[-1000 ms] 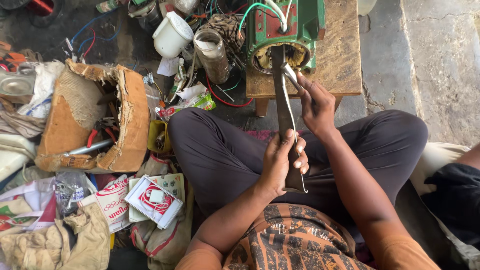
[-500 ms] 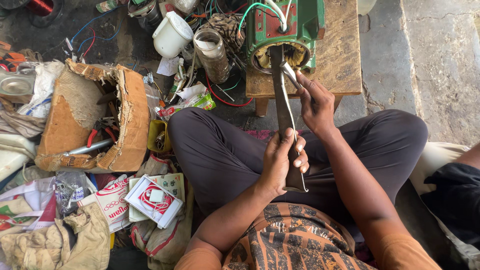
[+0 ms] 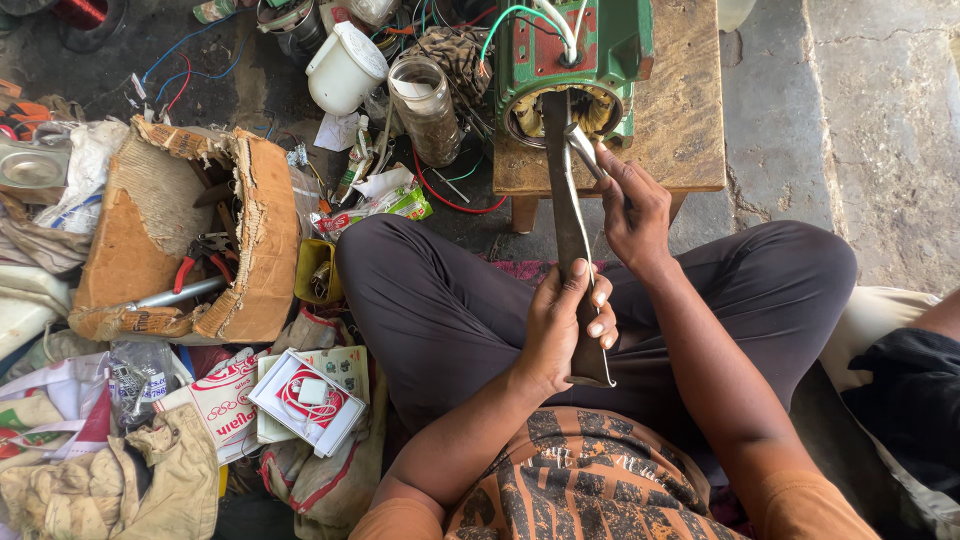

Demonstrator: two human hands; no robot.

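Steel by the look of it, the long flat bar runs from the person's lap up into the open mouth of the green motor housing, which sits on a small wooden tabletop. The left hand is closed around the bar's lower end, fingers wrapped over its flat face. The right hand is closed on a slim metal rod whose tip meets the bar just below the housing.

I judge the bar stiff and fairly heavy, with thin edges that could bite a palm; a grip low on the wide end, as it is held now, gives the most leverage. The rod seems light and easy to slip.

Copper windings inside the housing look easy to nick, and green and white wires hang over its top. Left of the tabletop stand a glass jar and a white plastic jug, with a torn cardboard box of pliers and loose packets beyond. Another person's clothed leg lies close at the right edge.
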